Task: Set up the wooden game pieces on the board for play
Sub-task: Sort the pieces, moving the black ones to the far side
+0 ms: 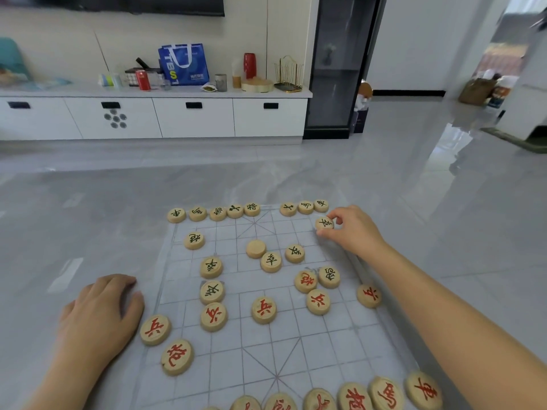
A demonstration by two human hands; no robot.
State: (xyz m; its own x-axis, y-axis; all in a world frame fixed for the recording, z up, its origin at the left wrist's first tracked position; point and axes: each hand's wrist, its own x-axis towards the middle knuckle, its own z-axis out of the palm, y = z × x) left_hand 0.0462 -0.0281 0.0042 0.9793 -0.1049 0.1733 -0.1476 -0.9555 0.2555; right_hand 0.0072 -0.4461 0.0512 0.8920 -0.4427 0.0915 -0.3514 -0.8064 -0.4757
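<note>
A thin clear board (331, 329) with a printed grid lies on the grey floor. Round wooden pieces with black or red characters are spread over it. Several black-marked pieces line the far edge (218, 213). Red-marked pieces sit along the near edge (386, 392). My right hand (352, 229) pinches a black-marked piece (324, 224) near the far right corner, tilted up off the board. My left hand (100, 315) rests flat on the floor by the board's left edge, next to a red-marked piece (155, 329). One blank-faced piece (256, 248) lies mid-board.
A long white cabinet (154, 116) runs along the far wall, with a blue bag (183, 65), red cans and jars on top. A dark glass cabinet (337, 66) stands to its right. Glossy grey floor surrounds the board.
</note>
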